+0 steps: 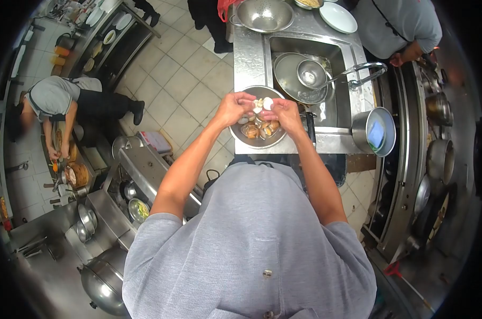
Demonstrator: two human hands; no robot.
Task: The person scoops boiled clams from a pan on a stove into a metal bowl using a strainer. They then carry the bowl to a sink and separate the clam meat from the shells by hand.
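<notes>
Head view: both hands (286, 114) pinch pale pieces (259, 105) above the bowl (258, 144) at the counter's (249, 61) corner.

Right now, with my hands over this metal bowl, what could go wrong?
The pale pieces in your left hand and right hand could slip and drop onto the brown items below. The metal bowl also sits close to a corner of the counter, so a bump might tip it off.

On my feed, pale sq. floor tiles (190, 80) run betw. a steel sink counter (249, 58) and a steel shelf unit (145, 24), upper L. I see a steel worktop (31, 287) lower L, metal cooking line (405, 212) along R.
</notes>
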